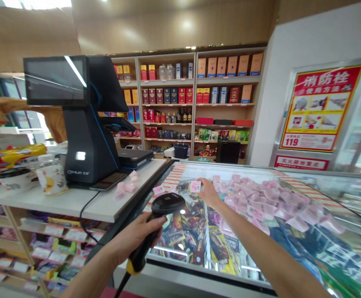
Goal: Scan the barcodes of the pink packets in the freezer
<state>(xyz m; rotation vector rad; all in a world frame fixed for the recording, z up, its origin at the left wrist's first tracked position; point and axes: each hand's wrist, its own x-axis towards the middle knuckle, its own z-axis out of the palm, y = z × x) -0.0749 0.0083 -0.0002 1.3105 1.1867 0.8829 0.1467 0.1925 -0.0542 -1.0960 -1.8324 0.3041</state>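
My left hand (138,236) is wrapped around the handle of a black barcode scanner (168,202) with a yellow band low on its grip. The scanner's head points toward the right, above the glass top of a freezer. Just beyond it, my right hand (210,194) pinches a small pink price tag (195,186) with a printed face. A heap of pale pink, clear plastic tags (254,194) is spread over the glass to the right of that hand. Another pink tag (158,190) lies on the freezer's left edge, behind the scanner.
A black cash register (89,136) stands on the white counter (106,207) at left, with several pink pieces (127,186) beside it. Wrapped ice creams (182,231) show through the freezer glass. Shelves of boxed goods (168,96) line the back; a red fire-hydrant poster (321,108) hangs right.
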